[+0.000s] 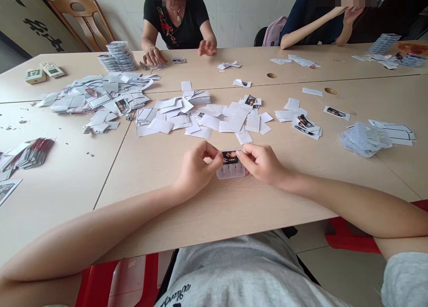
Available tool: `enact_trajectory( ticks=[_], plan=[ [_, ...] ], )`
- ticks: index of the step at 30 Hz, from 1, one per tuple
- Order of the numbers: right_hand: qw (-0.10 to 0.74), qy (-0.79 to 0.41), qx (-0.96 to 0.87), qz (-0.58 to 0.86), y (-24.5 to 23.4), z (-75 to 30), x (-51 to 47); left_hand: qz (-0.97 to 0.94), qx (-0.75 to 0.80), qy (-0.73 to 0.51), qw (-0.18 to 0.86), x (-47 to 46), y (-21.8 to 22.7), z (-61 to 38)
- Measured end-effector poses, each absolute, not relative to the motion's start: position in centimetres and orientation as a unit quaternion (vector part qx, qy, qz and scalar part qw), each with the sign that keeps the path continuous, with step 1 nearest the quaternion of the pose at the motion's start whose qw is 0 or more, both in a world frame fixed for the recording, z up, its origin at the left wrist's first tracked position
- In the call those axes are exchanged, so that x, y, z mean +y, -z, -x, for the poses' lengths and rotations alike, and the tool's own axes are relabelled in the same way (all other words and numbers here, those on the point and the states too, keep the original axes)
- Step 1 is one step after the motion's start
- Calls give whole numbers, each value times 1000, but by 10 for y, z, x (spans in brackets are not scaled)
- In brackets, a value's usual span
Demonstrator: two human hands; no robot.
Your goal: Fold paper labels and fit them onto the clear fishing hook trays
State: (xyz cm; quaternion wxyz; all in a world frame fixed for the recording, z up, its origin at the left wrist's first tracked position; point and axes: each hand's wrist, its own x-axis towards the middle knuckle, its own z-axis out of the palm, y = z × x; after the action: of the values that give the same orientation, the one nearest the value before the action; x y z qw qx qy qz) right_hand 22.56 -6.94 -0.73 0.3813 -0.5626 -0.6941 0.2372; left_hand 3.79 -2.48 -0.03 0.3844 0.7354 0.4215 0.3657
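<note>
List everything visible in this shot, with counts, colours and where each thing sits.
table: one surface of joined panels, pale wood, filling the middle of the view
white paper offcuts: many, white, some printed, scattered across the table
stacked clear packets: three piles, clear, far left, right and far right of the table
remote controls: two, pale, far left of the table
wooden chair: one, light brown, behind the table at left
red stools: two, red, under the near table edge
co-workers: two people, dark tops, across the table
plastic packet: one, clear with a black-and-red card, between the person's hands
left hand: one, pinching the packet's left side
right hand: one, pinching its right side
grey T-shirt: one, grey, on the person's own body, bottom of view
</note>
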Motion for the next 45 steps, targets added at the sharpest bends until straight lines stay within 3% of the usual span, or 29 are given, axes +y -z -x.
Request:
enact_trajectory(
  ticks=[17,31,37,45],
  plan=[
    [401,-252,-677,564,7,-226,-68,-722,423,-373,400,-25,-1,-39],
    [475,-325,-663,480,5,-234,-70,-614,396,-416,541,-10,-1,-34],
    [468,-313,-668,487,3,-233,-72,-636,352,-320,607,-9,-10,-32],
    [449,-299,-718,439,4,-227,-76,-731,337,-215,553,-19,-12,-34]
  ],
)
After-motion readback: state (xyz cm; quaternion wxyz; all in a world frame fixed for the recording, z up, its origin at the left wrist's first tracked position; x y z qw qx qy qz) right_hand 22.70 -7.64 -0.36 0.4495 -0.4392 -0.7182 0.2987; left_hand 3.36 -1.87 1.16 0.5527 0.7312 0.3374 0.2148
